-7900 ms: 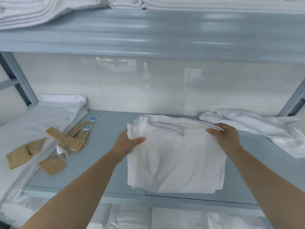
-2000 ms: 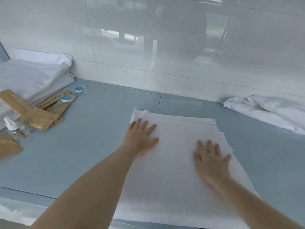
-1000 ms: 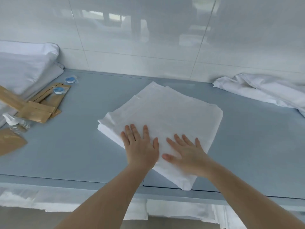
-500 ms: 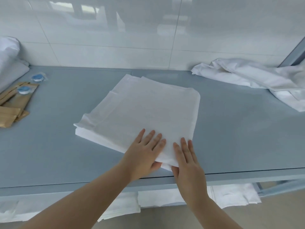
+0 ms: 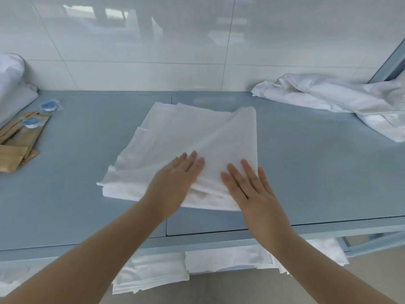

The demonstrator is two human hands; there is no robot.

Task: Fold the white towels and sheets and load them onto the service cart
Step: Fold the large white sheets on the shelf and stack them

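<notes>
A folded white towel (image 5: 186, 137) lies in the middle of the grey-blue shelf (image 5: 76, 183), turned at an angle. My left hand (image 5: 175, 185) rests on its near edge with straight fingers. My right hand (image 5: 252, 189) lies flat on the near right corner, fingers spread and straight. The towel's right side bulges up in a ridge that runs from my hands to its far right corner. A crumpled, unfolded white sheet (image 5: 339, 102) lies at the back right of the shelf.
Brown paper packets (image 5: 19, 139) and small blue-capped items (image 5: 49, 105) sit at the left, next to stacked white linen (image 5: 11, 84). White tiles close off the back. Folded white linen (image 5: 153, 275) lies on the shelf below.
Both hands stay on the towel's near corner. The towel's right side has lifted from flat into a ridge, and its near edge has bunched under my hands.
</notes>
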